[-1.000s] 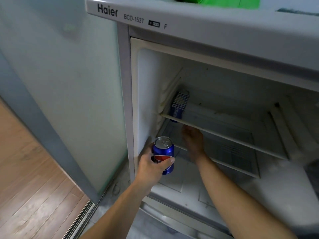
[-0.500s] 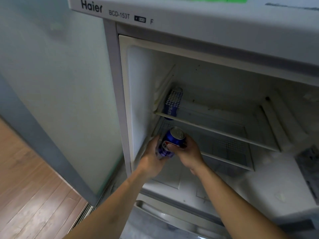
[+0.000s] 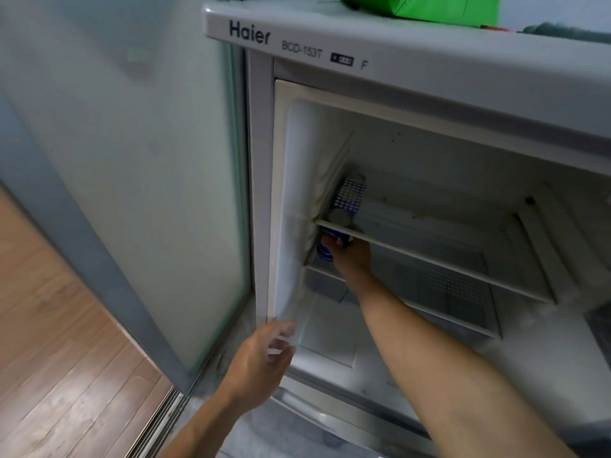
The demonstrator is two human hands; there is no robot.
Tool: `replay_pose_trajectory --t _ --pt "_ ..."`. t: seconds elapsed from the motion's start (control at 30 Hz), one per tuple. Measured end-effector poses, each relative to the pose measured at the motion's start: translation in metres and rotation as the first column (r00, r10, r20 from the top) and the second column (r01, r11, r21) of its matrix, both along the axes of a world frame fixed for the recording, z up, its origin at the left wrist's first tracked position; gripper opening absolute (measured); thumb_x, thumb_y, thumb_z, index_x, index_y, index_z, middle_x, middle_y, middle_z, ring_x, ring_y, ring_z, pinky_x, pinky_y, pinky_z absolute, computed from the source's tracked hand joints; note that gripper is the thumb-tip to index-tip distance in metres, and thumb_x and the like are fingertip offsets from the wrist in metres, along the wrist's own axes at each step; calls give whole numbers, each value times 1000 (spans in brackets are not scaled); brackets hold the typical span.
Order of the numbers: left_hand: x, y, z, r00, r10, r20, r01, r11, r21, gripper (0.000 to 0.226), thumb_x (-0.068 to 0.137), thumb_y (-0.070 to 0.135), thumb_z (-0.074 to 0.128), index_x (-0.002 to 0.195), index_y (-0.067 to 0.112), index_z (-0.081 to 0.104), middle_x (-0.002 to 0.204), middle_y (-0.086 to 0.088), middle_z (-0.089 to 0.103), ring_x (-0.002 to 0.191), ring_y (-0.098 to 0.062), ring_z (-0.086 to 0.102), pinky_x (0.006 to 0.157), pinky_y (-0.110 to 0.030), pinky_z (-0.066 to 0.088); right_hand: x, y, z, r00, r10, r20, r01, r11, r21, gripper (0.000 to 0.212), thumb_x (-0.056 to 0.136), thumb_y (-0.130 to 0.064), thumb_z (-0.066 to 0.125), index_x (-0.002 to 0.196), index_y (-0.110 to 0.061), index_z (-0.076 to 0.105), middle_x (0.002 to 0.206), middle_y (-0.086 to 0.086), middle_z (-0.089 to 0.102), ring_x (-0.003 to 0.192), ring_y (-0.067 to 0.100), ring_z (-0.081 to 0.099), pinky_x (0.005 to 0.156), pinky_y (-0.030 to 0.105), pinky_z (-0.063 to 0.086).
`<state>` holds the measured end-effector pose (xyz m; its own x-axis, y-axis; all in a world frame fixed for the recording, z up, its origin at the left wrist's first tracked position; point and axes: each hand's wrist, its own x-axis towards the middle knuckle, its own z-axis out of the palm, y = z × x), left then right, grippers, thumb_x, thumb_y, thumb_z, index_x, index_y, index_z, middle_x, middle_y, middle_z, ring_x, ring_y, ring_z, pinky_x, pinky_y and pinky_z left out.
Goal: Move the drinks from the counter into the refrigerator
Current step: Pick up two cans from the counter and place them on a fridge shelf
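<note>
Blue soda can (image 3: 325, 251), tilted, at the left end of the refrigerator (image 3: 429, 81) interior, its top at the front edge of the upper glass shelf (image 3: 446, 259) and its body below that edge, close to the left inner wall. Right hand (image 3: 350, 256) reaches in with fingers curled round the can, gripping it from the right side; the forearm runs down to the lower right. A second, patterned blue-and-white can (image 3: 350, 195) stands on the upper shelf just behind, in the back left corner. A lower shelf (image 3: 463, 312) lies beneath. Left hand (image 3: 261, 361), blurred, is outside the cabinet near the lower left door frame, fingers loosely spread and holding nothing. A green package (image 3: 429, 8) rests on top of the appliance; wood flooring (image 3: 66, 375) at left
</note>
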<state>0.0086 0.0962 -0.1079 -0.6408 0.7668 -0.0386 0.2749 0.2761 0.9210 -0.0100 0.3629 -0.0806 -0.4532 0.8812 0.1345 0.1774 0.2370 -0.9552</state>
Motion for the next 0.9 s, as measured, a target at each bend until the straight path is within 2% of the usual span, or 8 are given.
replay_pose_trajectory --t 0.07,0.33,0.5,0.57,0.63,0.73,0.8,0.9 --pt "-2 -8 -2 1000 11 -19 -11 1000 26 39 95 10 62 117 42 57 117 16 62 101 4 61 79 -11 52 -6 0 -5 998 -27 48 25 999 39 41 88 -16 75 120 5 63 120 22 67 112 30 62 72 -5 33" --pt "-3 -41 -10 999 34 -30 -31 995 90 37 90 0 64 111 31 66 111 7 62 94 -6 66 71 -13 53 1 10 -10 936 16 352 6 998 -61 35 98 -10 53 131 2 54 133 19 59 125 32 55 97 28 41" --pt "-1 -46 -12 1000 23 -18 -21 993 117 39 90 -4 63 108 30 67 109 7 62 92 -5 66 69 -13 53 22 -16 2 958 2 288 -16 999 45 34 95 -9 53 129 -11 60 120 5 65 113 20 60 85 18 39" --pt "2 -43 -16 1000 27 13 -29 990 140 38 89 -6 64 106 28 67 107 3 63 90 -5 65 68 -12 52 39 -30 -1 962 -17 271 16 1000 8 33 95 -9 53 127 -13 59 111 3 63 103 19 60 82 23 43" --pt "5 -38 -22 999 33 31 -38 987 156 36 88 -6 64 104 25 67 103 -1 65 86 -4 64 65 -10 50 65 -44 -10 969 -64 240 57 998 36 21 93 -9 55 111 -12 65 98 3 68 87 18 63 74 24 46" --pt "12 -27 -30 999 -7 44 2 992 130 33 90 -1 65 101 31 66 104 4 67 87 -1 64 61 -9 50 116 -65 -24 969 -63 238 59 998 22 13 92 -17 62 92 -30 64 83 -18 64 72 -3 59 60 10 44" --pt "20 -20 -34 998 -50 35 47 995 93 30 91 2 65 102 30 65 106 7 67 89 -3 66 64 -7 49 153 -80 -31 976 -68 209 80 996 -47 14 91 -19 67 91 -33 65 85 -17 66 75 0 62 65 10 46" --pt "35 -9 -34 994 -111 -2 111 991 72 26 92 6 66 107 27 65 106 7 68 91 -6 66 68 -4 48 209 -101 -34 977 -131 168 157 976 -152 11 91 -18 67 99 -25 68 89 -5 69 81 12 63 78 30 55"
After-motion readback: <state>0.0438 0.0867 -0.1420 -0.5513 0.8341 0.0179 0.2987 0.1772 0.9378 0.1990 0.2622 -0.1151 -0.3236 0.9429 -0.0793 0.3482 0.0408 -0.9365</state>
